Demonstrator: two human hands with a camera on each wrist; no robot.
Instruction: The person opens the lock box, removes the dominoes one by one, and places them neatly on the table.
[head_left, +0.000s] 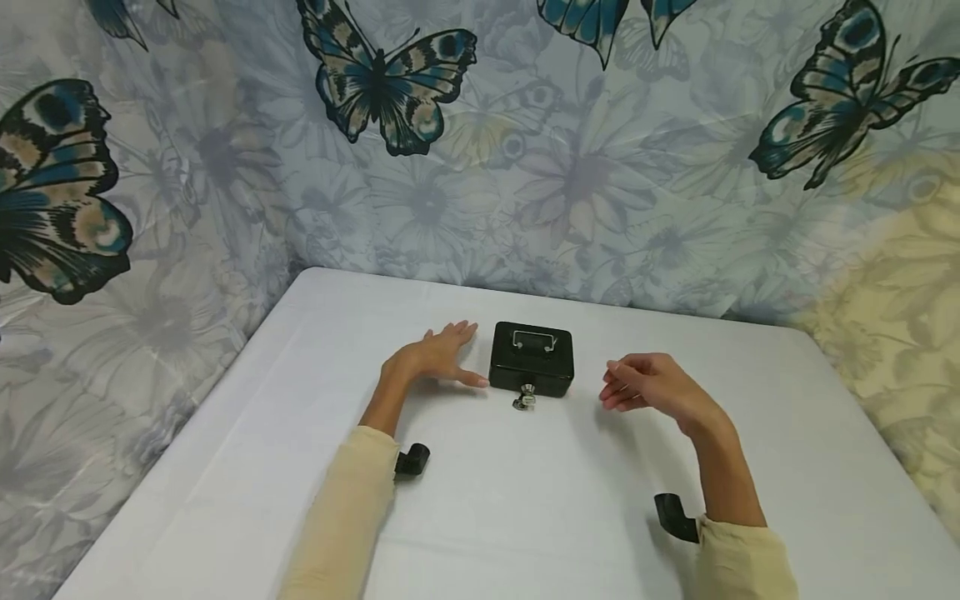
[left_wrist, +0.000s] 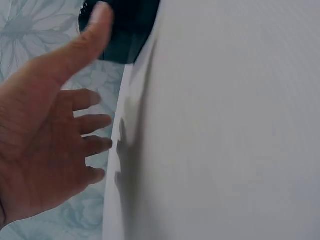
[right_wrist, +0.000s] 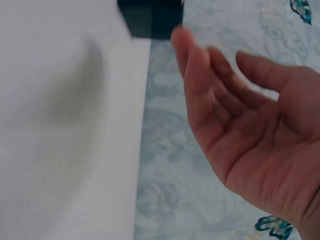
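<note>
Keys [head_left: 527, 393] hung at the front of the black box [head_left: 531, 371], probably facing the person for easy reach. The right hand [head_left: 651, 385] hovered empty to its right, fingers loosely bent. The left hand [head_left: 435, 354], fingers spread, held nothing beside the box, flat on the bench [head_left: 517, 508], likely for steadiness.

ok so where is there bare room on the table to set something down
The table is bare in front of the box and keys, between the left sleeve and right sleeve; also right of the right hand, out to the edge. Crowded: left of the box, where the left hand is close.
</note>
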